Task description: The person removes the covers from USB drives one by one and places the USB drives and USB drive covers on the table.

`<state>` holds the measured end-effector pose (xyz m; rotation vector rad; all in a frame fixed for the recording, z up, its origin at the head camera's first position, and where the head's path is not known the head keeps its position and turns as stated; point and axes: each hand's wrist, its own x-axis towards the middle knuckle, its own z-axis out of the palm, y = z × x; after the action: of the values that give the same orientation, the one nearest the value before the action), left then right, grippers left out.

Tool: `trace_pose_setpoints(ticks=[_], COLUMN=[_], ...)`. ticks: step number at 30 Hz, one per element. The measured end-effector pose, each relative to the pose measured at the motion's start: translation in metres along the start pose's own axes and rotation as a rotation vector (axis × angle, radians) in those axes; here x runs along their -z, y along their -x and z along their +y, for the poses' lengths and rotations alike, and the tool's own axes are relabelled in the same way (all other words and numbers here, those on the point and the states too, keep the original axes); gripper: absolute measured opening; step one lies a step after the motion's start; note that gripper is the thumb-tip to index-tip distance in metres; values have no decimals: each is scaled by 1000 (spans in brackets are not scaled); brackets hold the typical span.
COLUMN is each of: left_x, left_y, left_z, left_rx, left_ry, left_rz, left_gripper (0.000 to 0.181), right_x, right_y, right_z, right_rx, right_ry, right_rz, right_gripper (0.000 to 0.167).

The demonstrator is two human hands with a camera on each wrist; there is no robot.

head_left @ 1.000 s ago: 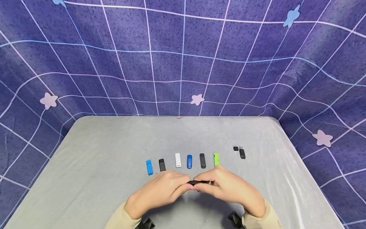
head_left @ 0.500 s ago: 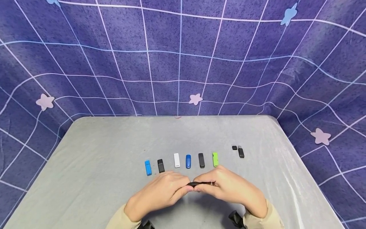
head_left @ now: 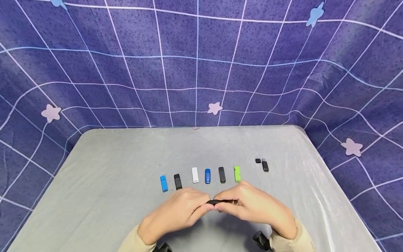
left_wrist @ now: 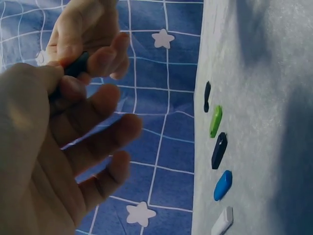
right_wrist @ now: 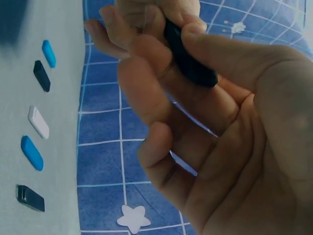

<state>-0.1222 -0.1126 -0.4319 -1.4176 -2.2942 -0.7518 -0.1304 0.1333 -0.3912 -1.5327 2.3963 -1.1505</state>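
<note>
Currently, your left hand [head_left: 181, 210] and right hand [head_left: 250, 203] pinch a black USB stick [right_wrist: 195, 68], long axis left-to-right between them.

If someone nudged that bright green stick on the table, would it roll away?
The green stick lies flat, so it would probably slide rather than roll. Its crisp outline suggests a stiff body; much smaller than the right hand, it is likely light.
</note>
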Motion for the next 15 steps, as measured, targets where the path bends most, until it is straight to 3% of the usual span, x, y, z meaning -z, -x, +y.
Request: trace_pose_setpoints(ticks=[4, 9, 15], left_x=[0, 0, 1], left_y=[1, 5, 7], left_z=[2, 5, 8], left_rx=[53, 66, 127], left_ry=[-13, -73, -75], left_rz=[-20, -43, -123], left_gripper=[41, 43, 40], right_x=[-4, -11, -18], right_y=[-1, -2, -1], right_z=[-1, -1, -2], right_rx=[-38, -23, -24], right_ry=[33, 92, 123], right_rz=[-7, -31, -50], right_gripper=[13, 14, 16])
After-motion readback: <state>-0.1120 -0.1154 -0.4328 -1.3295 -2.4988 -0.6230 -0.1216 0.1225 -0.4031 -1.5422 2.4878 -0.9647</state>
